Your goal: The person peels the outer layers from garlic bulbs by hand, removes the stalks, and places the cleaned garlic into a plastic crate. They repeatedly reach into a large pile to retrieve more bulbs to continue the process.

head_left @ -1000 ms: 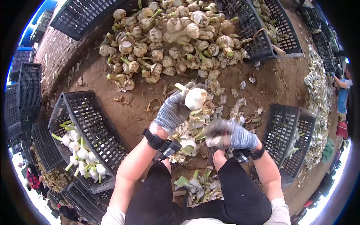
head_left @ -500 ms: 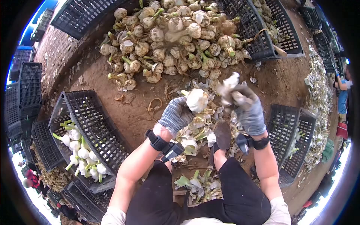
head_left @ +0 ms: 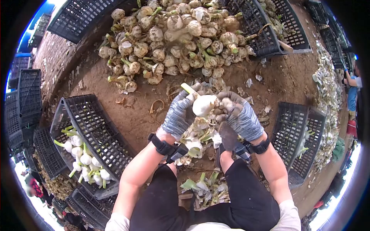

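My left hand (head_left: 180, 113), in a grey knit glove, is closed around a peeled white garlic bulb (head_left: 204, 106) whose green stem points up and left. My right hand (head_left: 239, 117), gloved alike with dirty fingertips, pinches the bulb's right side, at the root end. Its fingers partly hide what they grip there. Below both hands, garlic skins (head_left: 198, 140) litter the ground around my shoe. Beyond them lies a large heap of soil-stained garlic bulbs (head_left: 169, 42) with short stems.
At the left, a tilted black crate (head_left: 102, 127) holds clean white bulbs (head_left: 85, 158). Another black crate (head_left: 291, 134) stands at the right with some bulbs inside. A tipped crate (head_left: 256, 27) borders the heap. Another person (head_left: 352, 92) is at the far right edge.
My right hand has moved left from beside the bulb onto its root end; the loose skin it carried is gone from it. The bulb has turned, its stem now pointing upward.
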The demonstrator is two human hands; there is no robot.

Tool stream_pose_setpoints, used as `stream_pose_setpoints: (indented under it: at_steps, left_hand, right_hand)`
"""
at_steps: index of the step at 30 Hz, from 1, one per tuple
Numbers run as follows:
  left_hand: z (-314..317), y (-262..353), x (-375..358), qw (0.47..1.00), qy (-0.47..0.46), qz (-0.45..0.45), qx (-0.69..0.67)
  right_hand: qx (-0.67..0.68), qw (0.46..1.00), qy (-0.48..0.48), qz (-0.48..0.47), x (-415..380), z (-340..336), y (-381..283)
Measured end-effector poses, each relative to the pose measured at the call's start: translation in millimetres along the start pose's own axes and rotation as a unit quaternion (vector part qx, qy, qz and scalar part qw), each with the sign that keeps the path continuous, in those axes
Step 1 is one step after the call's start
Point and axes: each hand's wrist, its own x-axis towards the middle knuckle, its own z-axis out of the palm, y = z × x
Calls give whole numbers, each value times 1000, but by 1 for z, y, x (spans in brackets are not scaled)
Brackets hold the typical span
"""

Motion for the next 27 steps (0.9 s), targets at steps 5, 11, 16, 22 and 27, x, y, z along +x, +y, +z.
stream_pose_setpoints:
  at_steps: [5,11,16,22,27]
  left_hand:
    - [7,-4,-6,995,16,44,88]
    - [-7,-2,-11,990,35,-70,-119]
    - [16,45,-48,994,91,59,-17]
    - [2,162,-186,706,428,331,458]
    - [14,173,-187,350,488,375,706]
  right_hand:
    - [-106,994,33,11,8,4,4]
    - [-255,962,12,-93,25,-21,35]
    - [-500,860,-5,-98,22,-25,44]
    - [-662,746,-39,-60,26,-33,47]
    - [-706,702,-65,-69,28,-37,47]
